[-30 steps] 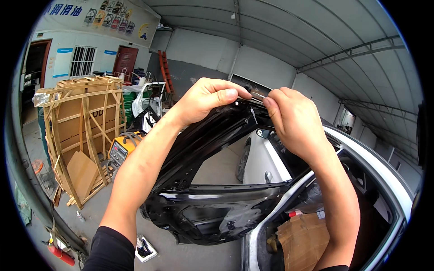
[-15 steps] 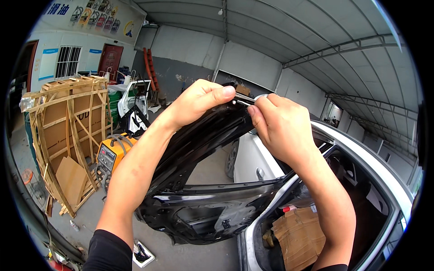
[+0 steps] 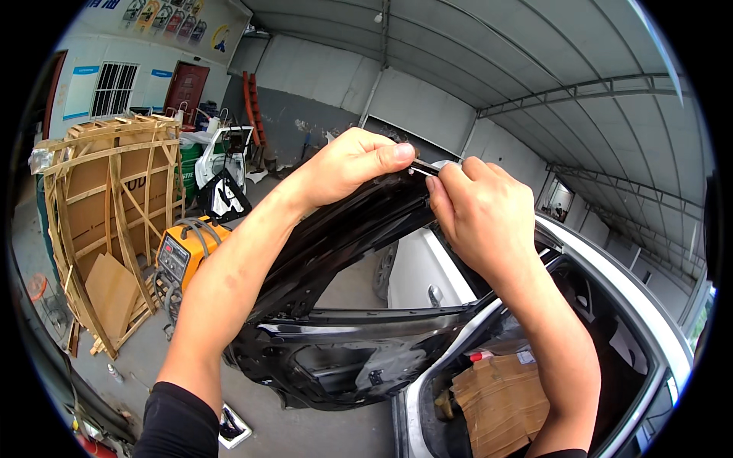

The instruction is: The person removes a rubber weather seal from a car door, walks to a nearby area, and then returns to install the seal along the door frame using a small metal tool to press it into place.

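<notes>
Reaching up with both bare forearms from black sleeves (image 3: 179, 420) to the upper corner of a black car door (image 3: 313, 359), at the top edge of its window frame (image 3: 343, 227). With the right hand (image 3: 489, 206), pinching closed, thumb against curled fingers, on a thin pale strip (image 3: 422, 171) at the frame's edge. With the left hand (image 3: 355, 164), nearly closed, laying the thumb along the frame's top, fingertips hidden behind; impossible to tell from here whether clasping the strip's other end or only pressing on the frame. Between the two hands and close to both, only a short length of strip in sight, sloping slightly down toward the right. Through the window opening, a white vehicle (image 3: 418, 271) with a dark wheel. At the right, beside the black door, a white car body (image 3: 595, 250) with a brown cardboard sheet (image 3: 500, 404) inside its doorway. On the floor beyond the left forearm, an orange welder-like machine (image 3: 183, 248), then a wooden crate (image 3: 114, 156). Farther back, a white car door (image 3: 225, 156) and a red ladder (image 3: 252, 111). Near the left sleeve, a small white box (image 3: 238, 433) with dark contents.
</notes>
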`<state>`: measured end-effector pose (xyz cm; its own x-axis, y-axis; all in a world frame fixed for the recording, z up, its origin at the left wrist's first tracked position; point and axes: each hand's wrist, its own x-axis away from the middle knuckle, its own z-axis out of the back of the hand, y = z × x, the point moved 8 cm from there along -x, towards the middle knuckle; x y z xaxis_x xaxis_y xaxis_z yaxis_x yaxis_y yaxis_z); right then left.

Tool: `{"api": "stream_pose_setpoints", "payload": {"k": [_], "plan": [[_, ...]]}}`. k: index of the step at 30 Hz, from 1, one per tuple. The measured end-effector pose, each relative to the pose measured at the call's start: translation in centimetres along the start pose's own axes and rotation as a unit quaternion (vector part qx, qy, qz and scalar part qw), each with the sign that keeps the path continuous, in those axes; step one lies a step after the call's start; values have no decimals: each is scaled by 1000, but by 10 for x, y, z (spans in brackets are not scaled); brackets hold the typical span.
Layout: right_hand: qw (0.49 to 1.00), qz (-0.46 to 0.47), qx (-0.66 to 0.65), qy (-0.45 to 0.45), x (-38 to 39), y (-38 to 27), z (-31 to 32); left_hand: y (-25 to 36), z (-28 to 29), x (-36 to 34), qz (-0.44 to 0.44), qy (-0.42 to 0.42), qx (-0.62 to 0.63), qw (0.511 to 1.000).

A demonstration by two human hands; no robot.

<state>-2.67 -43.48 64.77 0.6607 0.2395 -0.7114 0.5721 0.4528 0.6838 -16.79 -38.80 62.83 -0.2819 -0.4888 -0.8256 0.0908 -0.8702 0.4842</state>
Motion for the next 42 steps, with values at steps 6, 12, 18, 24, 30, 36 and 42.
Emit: {"api": "stream_pose_setpoints", "payload": {"k": [6, 12, 18, 24, 30, 36, 42], "plan": [[999, -4, 0, 39, 1, -4, -6, 14, 13, -10, 21, -33, -197, 980], [978, -70, -146, 128, 17, 17, -25, 32, 15, -13, 313, -51, -309, 897], [967, -101, -188, 143, 26, 24, -31, 47, -13, -14, 381, -47, -380, 842], [957, -79, -250, 127, 26, 23, -25, 22, -1, -17, 316, -10, -403, 859], [973, -99, -209, 7, 28, 20, -11, 30, 5, -20, 258, -13, -470, 844], [984, -93, -134, -73, 16, 7, -18, 27, 5, -20, 213, 16, -473, 855], [967, -100, -170, -162, 4, 11, -41, 15, 12, -23, 171, 16, -475, 863]]}}
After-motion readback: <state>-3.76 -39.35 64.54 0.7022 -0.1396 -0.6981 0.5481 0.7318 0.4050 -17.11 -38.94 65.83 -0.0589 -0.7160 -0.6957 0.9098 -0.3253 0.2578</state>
